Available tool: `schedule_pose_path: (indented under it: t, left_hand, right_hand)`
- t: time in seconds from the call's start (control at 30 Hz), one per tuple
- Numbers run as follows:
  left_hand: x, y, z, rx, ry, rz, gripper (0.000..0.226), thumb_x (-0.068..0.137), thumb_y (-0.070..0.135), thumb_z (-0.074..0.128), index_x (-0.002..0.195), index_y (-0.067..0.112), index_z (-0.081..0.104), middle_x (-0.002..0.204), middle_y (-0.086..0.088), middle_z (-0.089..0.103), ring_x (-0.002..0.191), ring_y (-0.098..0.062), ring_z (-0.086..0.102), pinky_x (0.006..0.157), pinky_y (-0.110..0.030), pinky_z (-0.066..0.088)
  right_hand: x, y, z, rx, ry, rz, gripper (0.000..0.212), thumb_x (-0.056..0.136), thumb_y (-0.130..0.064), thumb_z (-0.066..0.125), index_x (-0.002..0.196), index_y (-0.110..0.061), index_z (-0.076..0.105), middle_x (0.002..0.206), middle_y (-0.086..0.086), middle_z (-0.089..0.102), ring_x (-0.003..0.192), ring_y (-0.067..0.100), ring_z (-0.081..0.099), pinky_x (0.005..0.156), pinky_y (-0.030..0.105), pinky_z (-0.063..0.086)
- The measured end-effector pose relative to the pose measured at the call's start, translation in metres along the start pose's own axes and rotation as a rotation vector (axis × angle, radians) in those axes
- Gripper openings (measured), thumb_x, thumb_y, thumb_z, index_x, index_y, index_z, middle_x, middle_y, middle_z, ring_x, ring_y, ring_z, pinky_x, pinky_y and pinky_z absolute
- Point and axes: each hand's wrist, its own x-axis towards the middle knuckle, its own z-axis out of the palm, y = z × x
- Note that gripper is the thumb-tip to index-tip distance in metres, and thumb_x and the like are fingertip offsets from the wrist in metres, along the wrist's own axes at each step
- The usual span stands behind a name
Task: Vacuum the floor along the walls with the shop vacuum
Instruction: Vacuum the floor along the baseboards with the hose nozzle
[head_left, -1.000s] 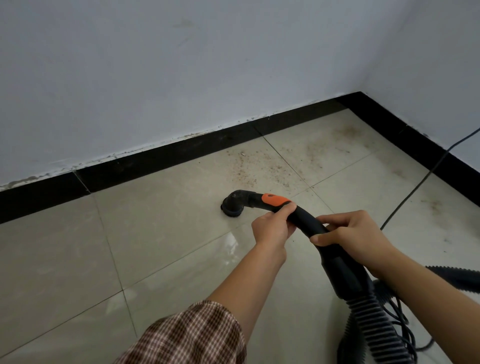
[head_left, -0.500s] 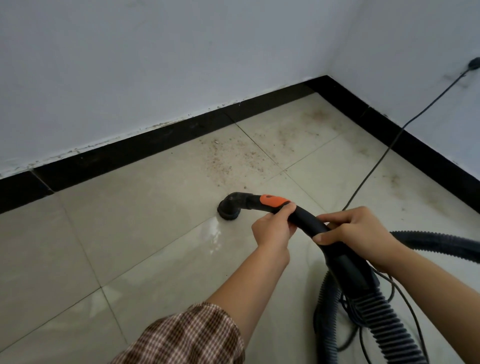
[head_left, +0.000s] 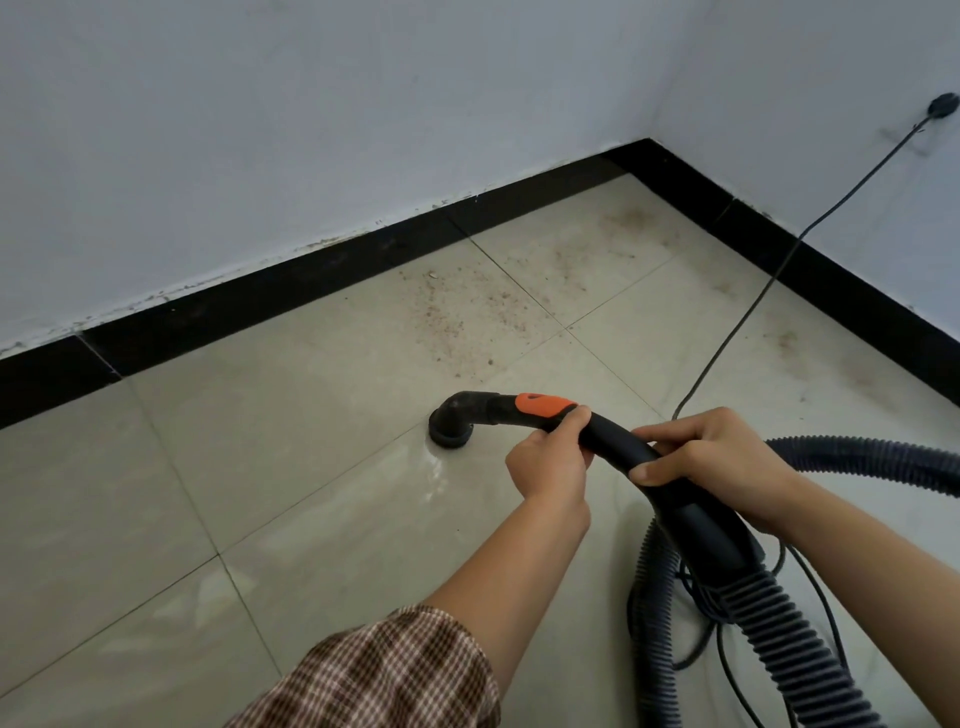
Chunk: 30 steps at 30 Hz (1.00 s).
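Both hands clasp the vacuum wand (head_left: 613, 441): left hand (head_left: 548, 465) near the orange collar, right hand (head_left: 717, 462) behind. Rigid and light-looking; the ribbed hose (head_left: 789, 639) probably drags.

I see a floor (head_left: 260, 467) of glossy beige tiles edged by black skirting (head_left: 249, 306), with brown grit (head_left: 457, 312) scattered toward the corner, the vacuum's round nozzle (head_left: 451, 428) set on it, a ribbed hose (head_left: 857, 457) looping at right among a thin black cord (head_left: 727, 353).
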Motion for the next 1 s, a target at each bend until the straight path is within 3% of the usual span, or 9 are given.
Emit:
schedule_pose_path:
  t: [0.13, 0.47, 0.67, 0.8, 0.9, 1.0]
  left_hand:
    - [0.009, 0.016, -0.008, -0.029, 0.026, 0.038, 0.010, 0.079, 0.006, 0.078, 0.083, 0.006, 0.070, 0.093, -0.014, 0.074, 0.085, -0.022, 0.073, 0.073, -0.026, 0.058]
    - [0.031, 0.068, -0.022, -0.044, 0.054, 0.102, 0.012, 0.080, 0.006, 0.076, 0.084, 0.007, 0.065, 0.089, -0.011, 0.073, 0.079, -0.017, 0.072, 0.073, -0.026, 0.059]
    - [0.046, 0.110, -0.025, 0.021, 0.084, 0.095, 0.021, 0.082, 0.006, 0.073, 0.100, 0.005, 0.063, 0.100, -0.014, 0.070, 0.087, -0.023, 0.070, 0.083, -0.034, 0.058]
    - [0.054, 0.137, -0.026, 0.114, 0.099, 0.078, 0.039, 0.084, 0.007, 0.071, 0.120, 0.003, 0.059, 0.104, -0.018, 0.067, 0.087, -0.025, 0.067, 0.076, -0.034, 0.056]
    - [0.061, 0.155, -0.033, 0.161, 0.103, 0.080, 0.042, 0.083, 0.008, 0.073, 0.122, 0.002, 0.059, 0.095, -0.017, 0.067, 0.080, -0.023, 0.067, 0.066, -0.032, 0.056]
    - [0.075, 0.167, -0.046, 0.177, 0.077, 0.113, 0.042, 0.081, 0.006, 0.075, 0.121, 0.002, 0.061, 0.099, -0.018, 0.071, 0.085, -0.025, 0.071, 0.071, -0.032, 0.059]
  right_hand:
    - [0.011, -0.010, 0.015, 0.022, -0.001, 0.001, 0.032, 0.068, -0.001, 0.078, 0.093, -0.021, 0.080, 0.076, 0.012, 0.075, 0.058, 0.022, 0.069, 0.056, 0.029, 0.057]
    - [0.041, -0.050, 0.045, -0.064, -0.025, -0.104, 0.030, 0.065, -0.005, 0.081, 0.092, -0.018, 0.080, 0.076, 0.010, 0.075, 0.058, 0.021, 0.068, 0.065, 0.036, 0.061]
    - [0.069, -0.084, 0.061, -0.256, -0.091, -0.165, 0.024, 0.069, -0.013, 0.081, 0.093, -0.012, 0.079, 0.082, 0.011, 0.075, 0.072, 0.022, 0.070, 0.071, 0.031, 0.060]
    - [0.084, -0.102, 0.072, -0.300, -0.147, -0.134, 0.024, 0.071, -0.011, 0.079, 0.094, -0.007, 0.076, 0.082, 0.011, 0.072, 0.074, 0.023, 0.069, 0.067, 0.028, 0.058]
    - [0.096, -0.109, 0.082, -0.308, -0.147, -0.135, 0.025, 0.072, -0.011, 0.078, 0.096, -0.007, 0.076, 0.085, 0.012, 0.072, 0.079, 0.025, 0.069, 0.074, 0.033, 0.060]
    - [0.107, -0.114, 0.096, -0.307, -0.130, -0.144, 0.028, 0.072, -0.012, 0.078, 0.100, -0.009, 0.076, 0.086, 0.011, 0.072, 0.080, 0.024, 0.069, 0.079, 0.037, 0.060]
